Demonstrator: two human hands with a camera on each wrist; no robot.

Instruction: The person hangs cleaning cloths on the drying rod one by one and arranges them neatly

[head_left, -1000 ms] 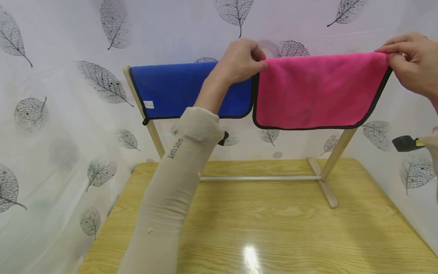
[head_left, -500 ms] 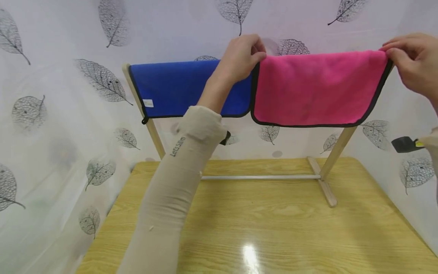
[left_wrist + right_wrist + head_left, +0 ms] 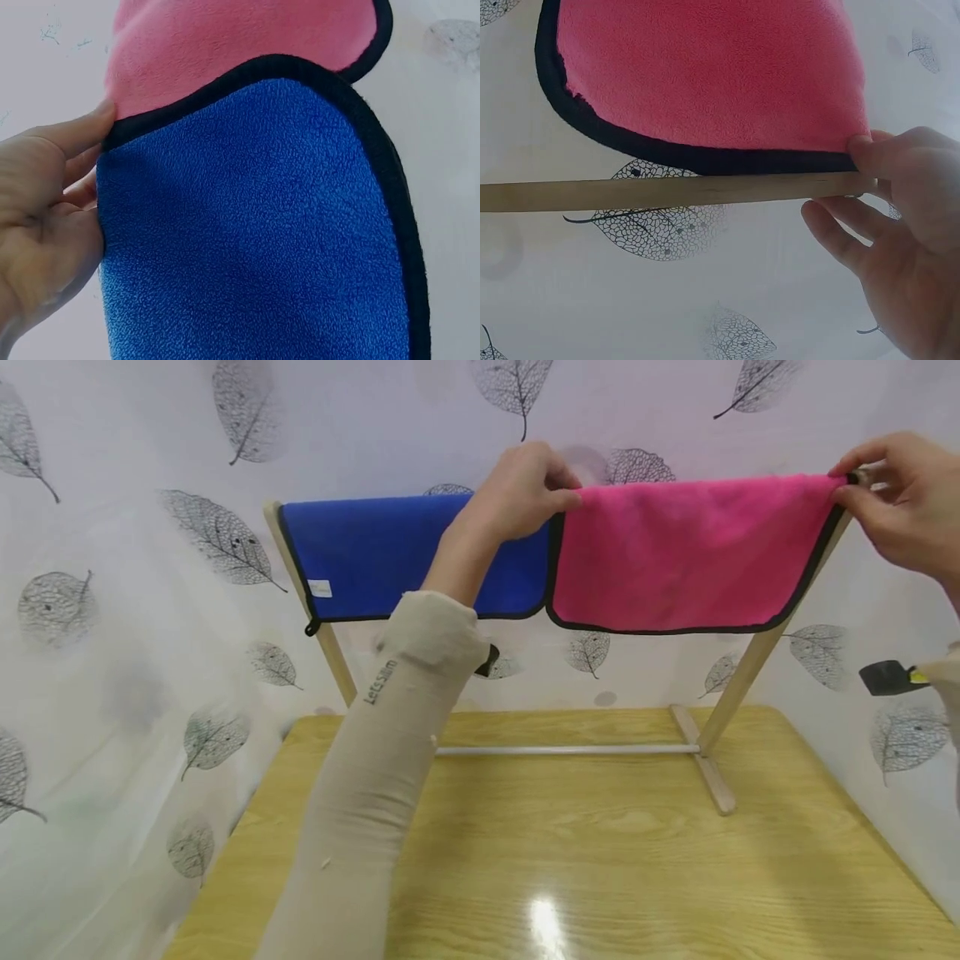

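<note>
A pink towel (image 3: pixel 697 556) with black edging hangs folded over the top of a wooden rack (image 3: pixel 752 672). To its left hangs a blue towel (image 3: pixel 360 560), also black-edged; the pink one's edge meets or slightly overlaps it. My left hand (image 3: pixel 517 489) pinches the pink towel's upper left corner. In the left wrist view, the thumb of that hand (image 3: pixel 52 225) presses on the fold where both towels meet. My right hand (image 3: pixel 911 506) pinches the upper right corner, beside the post's top end. The right wrist view shows its thumb on the pink cloth; other fingers lie behind the post.
The rack stands on a wood-grain table (image 3: pixel 585 852), with a white lower rod (image 3: pixel 570 750) and a wooden foot (image 3: pixel 705 768). Behind it hangs a pale sheet (image 3: pixel 405 418) printed with leaves. My left sleeve (image 3: pixel 375 793) covers the rack's left foot.
The pink towel has shifted slightly left, closing against the blue towel, and more of the right post shows. My right hand's fingers have spread a little around the post end.
</note>
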